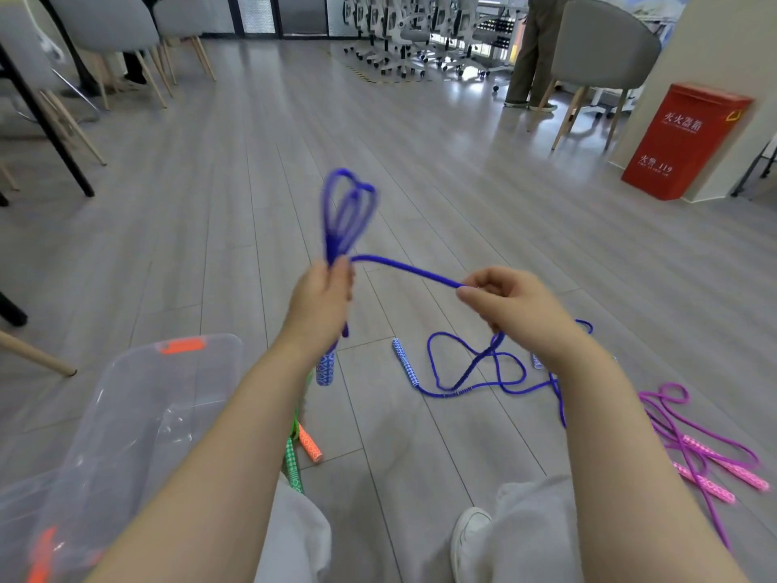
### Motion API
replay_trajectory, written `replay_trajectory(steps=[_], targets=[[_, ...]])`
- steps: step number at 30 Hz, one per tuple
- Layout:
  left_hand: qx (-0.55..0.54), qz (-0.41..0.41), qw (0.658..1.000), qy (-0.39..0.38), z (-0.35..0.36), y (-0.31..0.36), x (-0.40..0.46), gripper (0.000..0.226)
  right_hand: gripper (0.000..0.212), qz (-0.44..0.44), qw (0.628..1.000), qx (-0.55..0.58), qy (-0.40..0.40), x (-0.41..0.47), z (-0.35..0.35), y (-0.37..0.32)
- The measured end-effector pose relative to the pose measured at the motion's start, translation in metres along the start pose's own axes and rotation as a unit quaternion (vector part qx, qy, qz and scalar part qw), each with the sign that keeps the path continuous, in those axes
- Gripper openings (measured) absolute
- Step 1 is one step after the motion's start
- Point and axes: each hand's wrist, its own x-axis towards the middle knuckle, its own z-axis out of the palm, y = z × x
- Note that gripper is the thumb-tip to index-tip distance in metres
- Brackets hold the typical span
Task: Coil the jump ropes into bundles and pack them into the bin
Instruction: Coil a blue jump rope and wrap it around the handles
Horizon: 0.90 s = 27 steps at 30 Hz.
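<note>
My left hand [321,296] grips a bunch of blue jump rope loops [347,212] that stand up above the fist; a blue patterned handle [326,368] hangs below it. From that fist the blue rope runs right to my right hand [500,298], which pinches it. More blue rope [475,368] lies tangled on the floor with a second blue handle [405,366]. A clear plastic bin [138,418] with orange latches stands at lower left. A purple rope with pink handles [698,452] lies at the right. Green and orange handles [300,450] lie beside the bin.
Grey wood floor all around. Chairs with wooden legs [71,132] and a black table leg stand at the left. A red fire-extinguisher box [681,140] and a grey chair [601,56] stand at the right; a person's legs [532,56] are behind. My knees and a white shoe [469,536] are at the bottom.
</note>
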Motion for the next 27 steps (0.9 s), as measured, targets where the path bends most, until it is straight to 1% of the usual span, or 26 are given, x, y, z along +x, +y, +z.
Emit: replay_trajectory(steps=[1,2,3,4,5,7,9,11,14,16,17,20,22,24,27], targets=[[-0.101,-0.057,0.991,0.063,-0.006,0.0,0.008,0.03,0.011,0.004,1.0,0.013,0.023,0.0,-0.005,0.001],[-0.209,-0.119,0.965,0.101,-0.01,0.0,0.012,0.031,0.014,0.008,0.999,0.028,0.043,0.001,-0.007,0.002],[-0.297,-0.174,0.932,0.111,-0.011,-0.001,0.014,0.032,0.016,0.012,0.997,0.041,0.059,0.002,-0.007,0.003],[-0.341,-0.218,0.908,0.105,-0.01,-0.002,0.012,0.032,0.017,0.014,0.996,0.052,0.073,0.003,-0.004,0.002],[-0.35,-0.25,0.899,0.085,-0.005,-0.003,0.009,0.032,0.016,0.016,0.994,0.061,0.086,0.004,0.003,0.001],[-0.311,-0.277,0.909,0.024,0.007,-0.002,-0.001,0.029,0.013,0.016,0.992,0.077,0.094,0.006,0.022,-0.005],[-0.272,-0.274,0.922,-0.029,0.019,0.002,-0.008,0.024,0.02,0.003,0.993,0.083,0.08,0.007,0.042,-0.011],[-0.269,-0.272,0.921,-0.07,0.024,0.009,-0.013,0.021,0.022,-0.02,0.995,0.059,0.073,0.007,0.055,-0.014],[-0.274,-0.266,0.915,-0.128,0.025,0.012,-0.017,0.021,0.019,-0.044,0.997,0.008,0.069,0.006,0.064,-0.014],[-0.253,-0.253,0.92,-0.16,0.022,0.011,-0.018,0.016,0.016,-0.056,0.997,-0.002,0.062,0.005,0.068,-0.013],[-0.24,-0.242,0.925,-0.169,0.02,0.012,-0.018,0.013,0.014,-0.058,0.996,-0.003,0.064,0.005,0.07,-0.013],[-0.172,-0.182,0.949,-0.19,0.018,0.008,-0.019,0.023,0.011,-0.055,0.995,0.017,0.08,0.004,0.076,-0.014],[-0.135,-0.157,0.957,-0.205,0.019,0.009,-0.023,0.029,0.015,-0.055,0.996,0.025,0.064,0.003,0.078,-0.015],[-0.106,-0.148,0.96,-0.215,0.021,0.008,-0.025,0.037,0.015,-0.057,0.997,0.021,0.045,0.002,0.078,-0.014],[-0.071,-0.129,0.969,-0.199,0.022,0.01,-0.027,0.027,0.007,-0.053,0.998,0.013,0.034,0.002,0.076,-0.013]])
